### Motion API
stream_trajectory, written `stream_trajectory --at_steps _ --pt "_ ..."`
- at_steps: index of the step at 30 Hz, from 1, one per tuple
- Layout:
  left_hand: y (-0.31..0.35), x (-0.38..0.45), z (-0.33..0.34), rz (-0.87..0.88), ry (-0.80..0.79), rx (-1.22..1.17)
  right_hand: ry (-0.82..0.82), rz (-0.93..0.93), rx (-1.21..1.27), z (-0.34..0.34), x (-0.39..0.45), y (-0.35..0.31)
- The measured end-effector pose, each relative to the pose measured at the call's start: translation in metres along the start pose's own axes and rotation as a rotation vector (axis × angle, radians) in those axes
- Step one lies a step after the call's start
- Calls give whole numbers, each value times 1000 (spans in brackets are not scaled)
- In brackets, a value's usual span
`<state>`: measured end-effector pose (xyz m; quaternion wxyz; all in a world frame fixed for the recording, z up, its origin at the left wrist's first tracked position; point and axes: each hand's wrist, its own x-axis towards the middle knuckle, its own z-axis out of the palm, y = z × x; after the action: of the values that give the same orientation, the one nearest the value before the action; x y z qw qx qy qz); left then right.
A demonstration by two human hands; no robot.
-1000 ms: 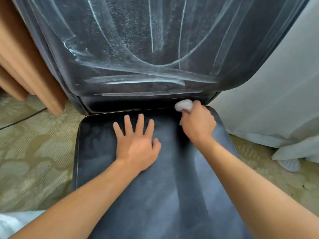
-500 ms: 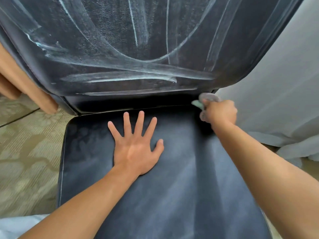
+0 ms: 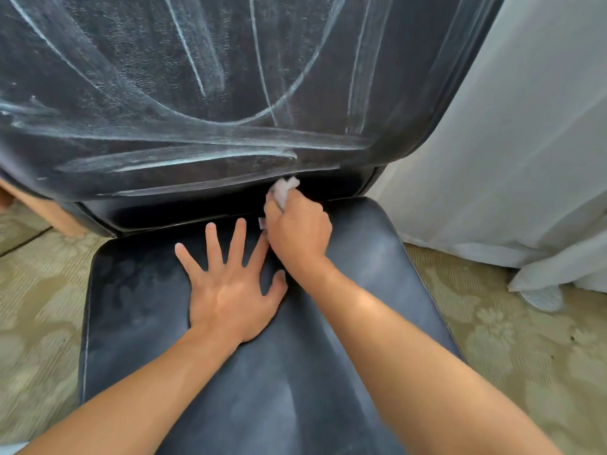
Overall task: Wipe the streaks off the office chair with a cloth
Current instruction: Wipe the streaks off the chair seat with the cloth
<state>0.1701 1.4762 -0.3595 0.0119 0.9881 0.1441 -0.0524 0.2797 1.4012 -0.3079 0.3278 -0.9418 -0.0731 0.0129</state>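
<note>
A black office chair fills the view. Its backrest (image 3: pixel 230 93) is covered with white streaks, long arcs and flat smears near the bottom edge. The seat (image 3: pixel 377 257) looks dark with a faint haze. My left hand (image 3: pixel 230 290) lies flat on the seat with fingers spread. My right hand (image 3: pixel 299 231) grips a small crumpled white cloth (image 3: pixel 285 188) at the gap between seat and backrest, just below the lowest streaks. Most of the cloth is hidden inside the fist.
Patterned beige carpet (image 3: pixel 509 339) surrounds the chair. A white sheer curtain (image 3: pixel 525 142) hangs at the right, its hem pooling on the floor. An orange-brown curtain fold (image 3: pixel 62 215) shows behind the chair at the left.
My right hand with the cloth has swept from the seat's back right corner leftward to the middle of the gap, close to my left fingertips. The left hand has stayed flat.
</note>
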Motion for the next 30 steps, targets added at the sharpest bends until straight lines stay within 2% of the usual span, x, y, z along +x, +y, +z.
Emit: stream_trajectory --at_steps 2,4,6,8,10,13,15,17,19,23,27,30 --pt "-1 -1 -1 1 3 -3 -7 8 -27 -9 7 13" --pt "0 -2 -1 5 6 -12 95 231 24 -32 29 50" --pt "1 -2 -1 4 10 -14 263 502 142 -66 54 91" --pt "1 -1 -1 9 0 -2 370 625 186 -92 69 107" --pt "2 -1 -1 13 -7 4 350 537 195 -92 72 90" --pt "3 0 -1 11 -34 11 297 426 209 -55 47 42" --pt "3 -1 -6 -2 -57 15 136 299 155 -19 17 2" --pt "1 -2 -12 15 -122 90 -125 138 172 9 -11 -40" --pt "1 -5 -19 48 -188 178 -254 50 194 22 -27 -61" --pt "-10 -4 -24 117 -164 -5 -165 21 132 1 -28 -21" --pt "-71 -19 -27 317 -199 -33 122 304 253 -51 -13 36" --pt "-115 -43 -32 164 -249 10 140 388 350 -60 0 49"
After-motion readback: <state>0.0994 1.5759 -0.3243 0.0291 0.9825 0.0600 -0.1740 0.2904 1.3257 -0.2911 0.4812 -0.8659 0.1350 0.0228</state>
